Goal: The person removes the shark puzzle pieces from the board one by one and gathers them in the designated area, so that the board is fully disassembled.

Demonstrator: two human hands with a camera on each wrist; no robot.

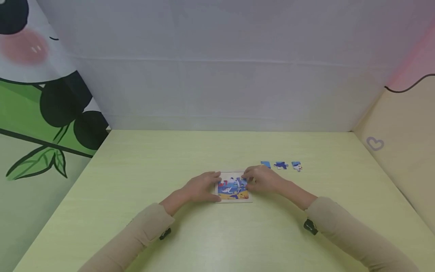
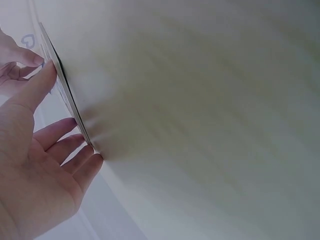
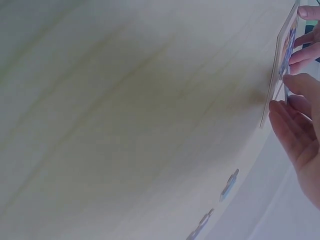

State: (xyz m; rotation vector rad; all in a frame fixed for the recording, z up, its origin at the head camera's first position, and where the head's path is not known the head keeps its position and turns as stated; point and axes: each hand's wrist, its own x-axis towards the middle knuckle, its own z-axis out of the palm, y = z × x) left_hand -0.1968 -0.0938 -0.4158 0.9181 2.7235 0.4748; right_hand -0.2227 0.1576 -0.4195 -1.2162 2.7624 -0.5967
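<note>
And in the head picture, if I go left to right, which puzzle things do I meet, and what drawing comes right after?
Puzzle → partly covered blue piece → dark blue piece → blue-and-white piece → purple heart.

Head: soft, even light | tabletop (image 1: 217, 234): faint glare | wrist views: dim, perhaps blurred

We see a pale yellow-green bench (image 1: 210, 241) with faint wood grain, softly lit, meeting a creased greyish-white sheet-like wall (image 1: 234, 90) behind. On our left stands a panel painted with black ovals, a pink blush and green leaves (image 1: 40, 162); on our right, a cream-and-pink panel (image 1: 408, 124) bears a lilac heart outline (image 1: 375, 143).
</note>
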